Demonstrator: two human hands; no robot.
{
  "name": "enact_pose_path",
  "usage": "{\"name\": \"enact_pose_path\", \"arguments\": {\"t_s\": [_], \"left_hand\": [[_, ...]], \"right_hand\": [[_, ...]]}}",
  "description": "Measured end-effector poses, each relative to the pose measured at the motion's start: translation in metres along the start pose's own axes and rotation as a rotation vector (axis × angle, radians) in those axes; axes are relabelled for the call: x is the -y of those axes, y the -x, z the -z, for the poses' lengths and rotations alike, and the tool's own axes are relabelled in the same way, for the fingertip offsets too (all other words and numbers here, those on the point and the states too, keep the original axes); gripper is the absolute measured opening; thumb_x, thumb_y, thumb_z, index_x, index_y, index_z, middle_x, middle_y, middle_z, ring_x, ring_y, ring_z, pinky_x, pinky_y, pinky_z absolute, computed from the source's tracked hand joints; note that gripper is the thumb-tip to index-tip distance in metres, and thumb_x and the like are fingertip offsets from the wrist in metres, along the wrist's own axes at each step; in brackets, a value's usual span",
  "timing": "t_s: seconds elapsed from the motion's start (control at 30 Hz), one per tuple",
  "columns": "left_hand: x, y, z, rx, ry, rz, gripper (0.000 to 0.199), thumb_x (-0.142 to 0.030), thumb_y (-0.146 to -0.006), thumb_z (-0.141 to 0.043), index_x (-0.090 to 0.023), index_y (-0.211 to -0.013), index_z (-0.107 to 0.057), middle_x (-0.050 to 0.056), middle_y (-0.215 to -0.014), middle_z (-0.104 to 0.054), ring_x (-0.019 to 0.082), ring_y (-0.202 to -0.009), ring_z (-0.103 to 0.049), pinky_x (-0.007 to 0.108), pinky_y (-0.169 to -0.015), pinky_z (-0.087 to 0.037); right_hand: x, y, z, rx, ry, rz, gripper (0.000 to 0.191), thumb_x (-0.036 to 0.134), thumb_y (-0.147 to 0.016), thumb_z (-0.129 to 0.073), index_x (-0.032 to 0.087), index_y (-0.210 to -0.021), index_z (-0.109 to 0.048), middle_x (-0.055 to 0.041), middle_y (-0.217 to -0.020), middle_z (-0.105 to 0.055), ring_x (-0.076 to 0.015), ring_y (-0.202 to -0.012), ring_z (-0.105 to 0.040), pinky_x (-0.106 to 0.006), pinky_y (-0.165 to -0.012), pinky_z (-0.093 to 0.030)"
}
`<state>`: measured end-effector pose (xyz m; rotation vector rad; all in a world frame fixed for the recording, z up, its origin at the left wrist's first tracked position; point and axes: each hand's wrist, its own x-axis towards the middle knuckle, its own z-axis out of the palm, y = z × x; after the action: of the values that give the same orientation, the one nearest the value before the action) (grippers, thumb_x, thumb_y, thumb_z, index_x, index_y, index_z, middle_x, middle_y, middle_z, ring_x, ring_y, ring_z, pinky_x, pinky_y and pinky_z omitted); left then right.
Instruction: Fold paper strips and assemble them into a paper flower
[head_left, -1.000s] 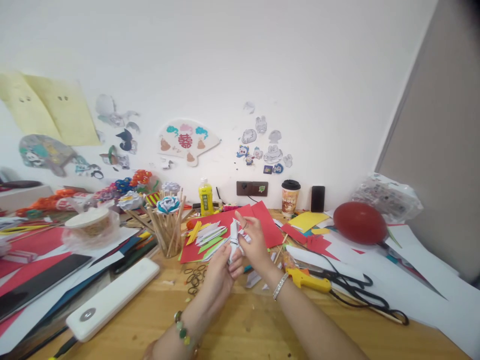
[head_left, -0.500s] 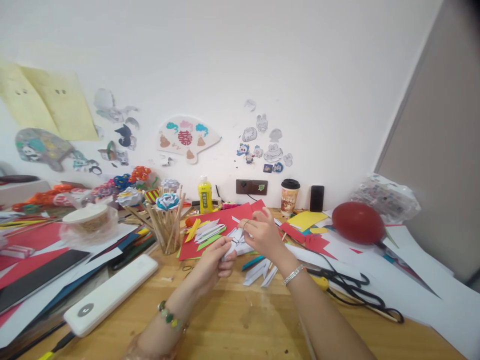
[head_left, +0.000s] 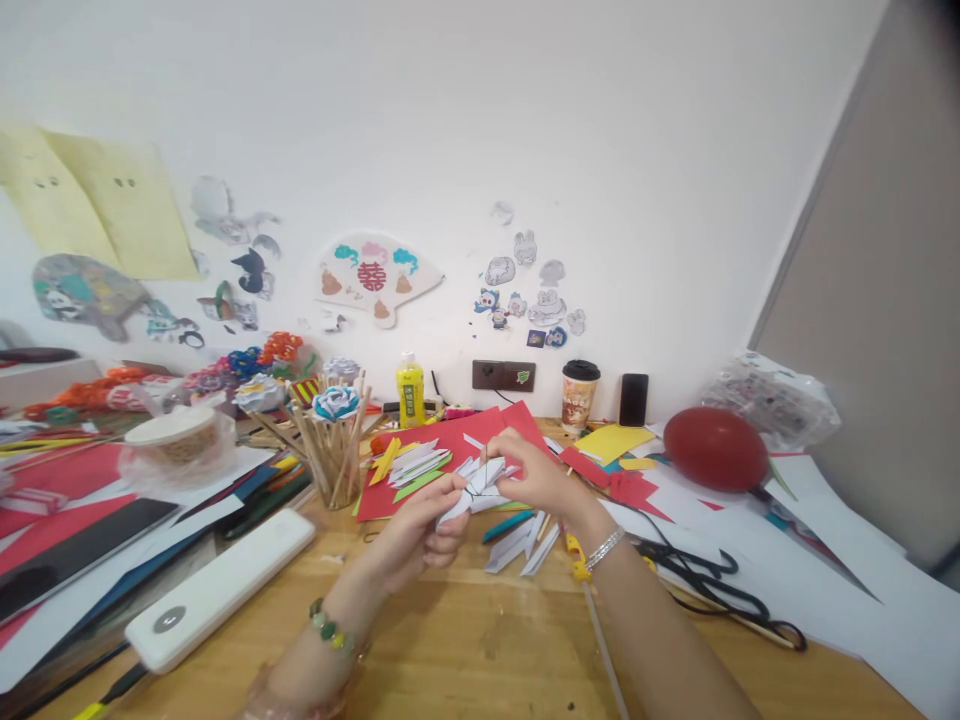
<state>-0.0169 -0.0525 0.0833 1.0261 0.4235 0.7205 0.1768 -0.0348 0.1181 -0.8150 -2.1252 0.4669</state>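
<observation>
The wall (head_left: pixel 660 150) filled the upper frame behind our work zone. The wooden table (head_left: pixel 450 650) crossed the lower frame, with its bare grain visible between our forearms as far as the bottom edge. White sheets (head_left: pixel 825 560) occupied the right side, and their outer edges ran toward the lower right corner. At centre, a red sheet (head_left: pixel 442 435) lay behind our hands, its near left corner beside the stick bundle (head_left: pixel 330 465). The white device (head_left: pixel 225 590) lay diagonally at lower left, bare wood separating its right edge from our left forearm. The red rounded object (head_left: pixel 716 448) stood at right, well apart from our fingers.

Our left hand (head_left: pixel 420 530) was nearly closed at centre, thumb and fingers pinching the folded white paper (head_left: pixel 459 503) by its lower left end. Our right hand (head_left: pixel 532 475) was bent inward, its fingertips closed on the dark band (head_left: pixel 472 491) at the paper's upper right; we could not tell whether they also gripped the paper. Loose folded strips (head_left: pixel 510 545) lay on the wood just below our right hand.
</observation>
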Motion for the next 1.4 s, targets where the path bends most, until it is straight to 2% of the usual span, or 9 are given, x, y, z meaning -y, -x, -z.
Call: {"name": "enact_pose_path", "arguments": {"t_s": [0.17,0.4,0.53,0.7,0.9,1.0,1.1,1.27,1.4], "left_hand": [[0.0,0.001,-0.002,0.006,-0.005,-0.043,0.021,-0.033,-0.08,-0.055,-0.023,-0.084,-0.038,-0.01,-0.052,-0.03,0.001,-0.036,-0.014,0.01,-0.034,-0.01],[-0.002,0.005,-0.008,0.009,-0.027,-0.044,0.023,-0.035,-0.079,-0.056,-0.023,-0.083,-0.038,-0.01,-0.051,-0.029,0.001,-0.037,-0.012,0.01,-0.034,-0.011],[0.0,0.006,-0.009,0.065,0.007,-0.036,0.022,-0.036,-0.08,-0.055,-0.023,-0.081,-0.037,-0.01,-0.05,-0.029,0.002,-0.038,-0.01,0.01,-0.034,-0.011],[0.006,0.002,-0.006,0.1,0.028,0.0,0.019,-0.035,-0.082,-0.052,-0.023,-0.083,-0.037,-0.01,-0.05,-0.03,0.002,-0.037,-0.009,0.011,-0.034,-0.011],[0.012,0.001,-0.011,0.117,-0.013,0.058,0.024,-0.04,-0.081,-0.054,-0.022,-0.084,-0.038,-0.009,-0.05,-0.031,0.003,-0.037,-0.015,0.012,-0.035,-0.011],[0.015,0.003,-0.015,0.145,-0.044,0.04,0.024,-0.039,-0.081,-0.054,-0.021,-0.081,-0.039,-0.009,-0.048,-0.032,0.003,-0.037,-0.017,0.013,-0.035,-0.011],[0.017,0.002,-0.019,0.179,-0.039,0.019,0.024,-0.038,-0.081,-0.054,-0.021,-0.079,-0.038,-0.008,-0.048,-0.036,0.003,-0.037,-0.018,0.014,-0.036,-0.011],[0.015,-0.006,-0.022,-0.012,0.006,-0.174,0.025,-0.036,-0.082,-0.054,-0.018,-0.073,-0.038,-0.005,-0.057,-0.045,0.002,-0.041,-0.021,0.014,-0.04,-0.016],[0.012,-0.013,-0.021,-0.191,-0.009,-0.321,0.027,-0.036,-0.078,-0.06,-0.017,-0.073,-0.041,-0.002,-0.063,-0.052,0.003,-0.044,-0.028,0.016,-0.043,-0.023]], "right_hand": [[0.005,0.001,0.004,0.042,-0.087,-0.005,0.035,0.001,-0.064,-0.043,0.02,-0.09,-0.057,0.0003,-0.086,-0.051,-0.0136,-0.086,-0.051,-0.026,-0.08,-0.041],[0.023,0.003,0.018,0.058,0.184,0.073,0.042,-0.002,-0.063,-0.04,0.021,-0.092,-0.06,-0.0006,-0.081,-0.051,-0.0162,-0.084,-0.048,-0.029,-0.077,-0.041],[0.026,0.002,0.011,0.063,-0.035,0.061,0.03,0.0,-0.069,-0.043,0.02,-0.085,-0.06,0.0,-0.081,-0.054,-0.0145,-0.083,-0.049,-0.027,-0.078,-0.041],[0.016,-0.001,-0.003,0.059,-0.31,0.029,0.003,0.021,-0.075,-0.059,0.019,-0.075,-0.057,-0.0001,-0.079,-0.057,-0.0148,-0.082,-0.053,-0.028,-0.077,-0.042],[0.001,0.002,-0.02,0.178,-0.667,-0.063,0.021,0.036,-0.071,-0.061,0.019,-0.065,-0.051,-0.0001,-0.07,-0.054,-0.0145,-0.066,-0.053,-0.028,-0.065,-0.044],[-0.012,0.003,-0.041,0.018,-0.92,-0.155,0.022,0.037,-0.075,-0.05,0.021,-0.062,-0.039,0.0008,-0.062,-0.049,-0.0126,-0.053,-0.046,-0.026,-0.054,-0.043],[-0.024,0.002,-0.055,-0.081,-0.998,-0.233,0.017,0.036,-0.073,-0.043,0.022,-0.068,-0.036,-0.0037,-0.073,-0.054,-0.0163,-0.066,-0.052,-0.029,-0.06,-0.045],[-0.029,0.0,-0.044,-0.248,-0.984,-0.239,0.018,0.036,-0.079,-0.04,0.02,-0.08,-0.048,-0.0058,-0.08,-0.056,-0.0166,-0.073,-0.054,-0.031,-0.07,-0.046],[-0.019,-0.003,-0.036,-0.2,-0.91,-0.143,0.037,0.052,-0.077,-0.049,0.018,-0.091,-0.057,-0.0068,-0.089,-0.059,-0.0177,-0.081,-0.055,-0.032,-0.077,-0.045]]}}
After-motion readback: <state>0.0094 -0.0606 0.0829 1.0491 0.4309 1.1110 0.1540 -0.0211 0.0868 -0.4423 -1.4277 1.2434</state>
